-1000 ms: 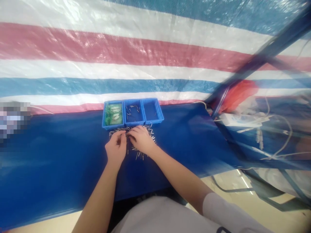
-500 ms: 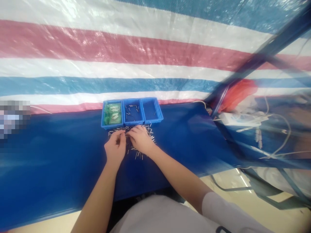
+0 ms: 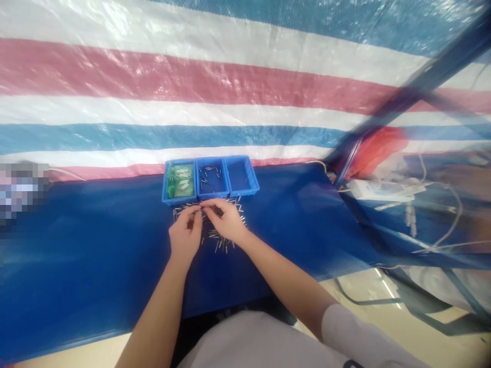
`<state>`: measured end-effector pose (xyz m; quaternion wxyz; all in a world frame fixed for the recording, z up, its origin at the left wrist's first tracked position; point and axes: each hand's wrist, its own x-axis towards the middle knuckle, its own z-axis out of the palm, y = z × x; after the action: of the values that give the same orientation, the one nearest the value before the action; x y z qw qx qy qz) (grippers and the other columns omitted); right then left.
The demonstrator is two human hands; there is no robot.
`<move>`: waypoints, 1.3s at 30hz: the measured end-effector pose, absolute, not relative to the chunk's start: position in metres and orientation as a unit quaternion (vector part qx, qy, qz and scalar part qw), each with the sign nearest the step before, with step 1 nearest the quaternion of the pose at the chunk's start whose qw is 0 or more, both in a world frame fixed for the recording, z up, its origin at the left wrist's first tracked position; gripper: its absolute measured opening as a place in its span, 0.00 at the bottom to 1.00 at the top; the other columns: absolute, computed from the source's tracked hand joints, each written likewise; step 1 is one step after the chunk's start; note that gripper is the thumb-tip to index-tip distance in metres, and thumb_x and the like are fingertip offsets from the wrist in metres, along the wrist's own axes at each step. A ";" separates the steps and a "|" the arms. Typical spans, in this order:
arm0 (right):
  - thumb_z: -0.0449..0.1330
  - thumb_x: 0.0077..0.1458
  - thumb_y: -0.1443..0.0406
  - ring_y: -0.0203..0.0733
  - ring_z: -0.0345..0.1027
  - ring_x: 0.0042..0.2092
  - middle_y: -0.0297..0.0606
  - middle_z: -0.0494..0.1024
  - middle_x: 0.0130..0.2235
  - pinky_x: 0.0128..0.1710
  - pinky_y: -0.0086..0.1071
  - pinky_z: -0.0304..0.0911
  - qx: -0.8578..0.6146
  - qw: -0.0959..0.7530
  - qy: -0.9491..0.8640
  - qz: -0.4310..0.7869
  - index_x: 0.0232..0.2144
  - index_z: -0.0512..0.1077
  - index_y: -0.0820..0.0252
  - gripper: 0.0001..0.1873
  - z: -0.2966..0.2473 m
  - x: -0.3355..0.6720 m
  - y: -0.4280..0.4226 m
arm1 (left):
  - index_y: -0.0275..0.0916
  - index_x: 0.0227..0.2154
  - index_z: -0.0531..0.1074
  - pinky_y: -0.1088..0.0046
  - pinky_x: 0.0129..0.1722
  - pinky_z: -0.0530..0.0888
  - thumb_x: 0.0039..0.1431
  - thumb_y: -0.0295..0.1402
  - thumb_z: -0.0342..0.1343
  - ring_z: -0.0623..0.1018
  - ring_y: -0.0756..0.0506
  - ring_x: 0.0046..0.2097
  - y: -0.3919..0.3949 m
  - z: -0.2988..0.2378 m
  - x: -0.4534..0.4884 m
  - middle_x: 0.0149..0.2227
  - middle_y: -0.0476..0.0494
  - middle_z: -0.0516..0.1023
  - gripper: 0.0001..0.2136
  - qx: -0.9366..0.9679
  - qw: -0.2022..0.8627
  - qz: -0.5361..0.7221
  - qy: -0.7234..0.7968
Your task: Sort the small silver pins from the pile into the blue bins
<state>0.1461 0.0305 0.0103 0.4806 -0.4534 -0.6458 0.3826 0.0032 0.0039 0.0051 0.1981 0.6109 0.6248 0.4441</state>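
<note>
Both hands work over a scatter of small metal pins (image 3: 226,244) on a blue table (image 3: 95,245). My left hand (image 3: 185,235) is curled, its fingertips pinched on one thin pin. My right hand (image 3: 226,221) is also pinched, its thumb and forefinger meeting the left hand's fingertips around the same pin. Just beyond the hands stand three joined blue bins (image 3: 210,179): the left bin (image 3: 179,181) holds green pieces, the middle bin (image 3: 210,178) holds a few pins, and the right bin (image 3: 240,176) looks nearly bare.
A striped red, white and blue tarp (image 3: 192,92) hangs behind the table. To the right stand a blue metal frame (image 3: 402,97), a red object (image 3: 378,145) and a white power strip with cables (image 3: 387,191). The floor (image 3: 383,306) shows below right.
My right hand has lifted off the pile slightly and its fingertips have come together with the left hand's. The view shifted a little.
</note>
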 end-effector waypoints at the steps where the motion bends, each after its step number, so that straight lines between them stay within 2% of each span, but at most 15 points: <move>1: 0.57 0.62 0.64 0.37 0.74 0.40 0.38 0.80 0.41 0.41 0.32 0.69 -0.448 0.484 -0.641 0.393 0.43 0.77 0.57 0.10 0.011 0.146 0.030 | 0.43 0.44 0.76 0.75 0.34 0.71 0.61 0.40 0.54 0.75 0.52 0.27 0.004 0.006 0.003 0.26 0.52 0.77 0.12 0.607 0.200 0.447 0.626; 7: 0.58 0.61 0.62 0.36 0.73 0.37 0.37 0.80 0.41 0.40 0.31 0.70 -0.448 0.487 -0.621 0.420 0.44 0.76 0.56 0.10 0.014 0.147 0.030 | 0.42 0.49 0.72 0.75 0.35 0.72 0.61 0.43 0.55 0.76 0.51 0.28 0.004 0.008 0.004 0.25 0.52 0.77 0.17 0.580 0.210 0.456 0.642; 12: 0.59 0.60 0.63 0.35 0.71 0.35 0.35 0.79 0.37 0.38 0.32 0.70 -0.428 0.472 -0.636 0.435 0.46 0.75 0.56 0.12 0.016 0.148 0.029 | 0.42 0.47 0.72 0.75 0.34 0.72 0.60 0.45 0.56 0.77 0.51 0.28 0.004 0.008 0.004 0.26 0.52 0.78 0.17 0.558 0.206 0.461 0.658; 16: 0.58 0.60 0.64 0.34 0.69 0.33 0.34 0.78 0.38 0.38 0.32 0.69 -0.417 0.457 -0.650 0.441 0.51 0.72 0.55 0.17 0.018 0.147 0.027 | 0.42 0.41 0.75 0.75 0.35 0.73 0.60 0.44 0.56 0.78 0.51 0.30 0.005 0.005 0.002 0.28 0.51 0.78 0.13 0.577 0.192 0.455 0.651; 20: 0.58 0.60 0.64 0.35 0.69 0.35 0.34 0.77 0.38 0.39 0.32 0.69 -0.408 0.471 -0.633 0.460 0.53 0.71 0.55 0.19 0.018 0.147 0.027 | 0.42 0.41 0.77 0.75 0.37 0.73 0.61 0.42 0.55 0.78 0.50 0.32 0.005 0.002 0.000 0.31 0.49 0.79 0.12 0.599 0.194 0.456 0.629; 27: 0.60 0.57 0.61 0.35 0.71 0.33 0.34 0.77 0.36 0.36 0.31 0.69 -0.413 0.495 -0.571 0.508 0.48 0.71 0.56 0.16 0.011 0.146 0.032 | 0.42 0.43 0.77 0.76 0.32 0.70 0.59 0.41 0.56 0.72 0.53 0.26 0.004 0.003 0.002 0.24 0.53 0.74 0.13 0.623 0.194 0.446 0.613; 34: 0.61 0.56 0.63 0.35 0.73 0.36 0.34 0.77 0.37 0.37 0.31 0.70 -0.405 0.506 -0.551 0.527 0.55 0.66 0.54 0.23 0.013 0.145 0.031 | 0.42 0.44 0.76 0.77 0.32 0.70 0.57 0.43 0.59 0.71 0.53 0.25 0.004 0.005 0.003 0.23 0.55 0.73 0.15 0.631 0.202 0.440 0.606; 39: 0.63 0.56 0.62 0.36 0.73 0.35 0.34 0.77 0.36 0.36 0.31 0.70 -0.406 0.508 -0.545 0.530 0.53 0.67 0.54 0.23 0.015 0.145 0.031 | 0.42 0.43 0.77 0.77 0.32 0.70 0.58 0.43 0.58 0.71 0.53 0.25 0.005 0.003 0.003 0.23 0.54 0.73 0.14 0.632 0.180 0.436 0.614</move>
<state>0.1451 0.0307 0.0146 0.5076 -0.4055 -0.5450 0.5300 0.0031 0.0049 0.0031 0.1803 0.6325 0.6142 0.4361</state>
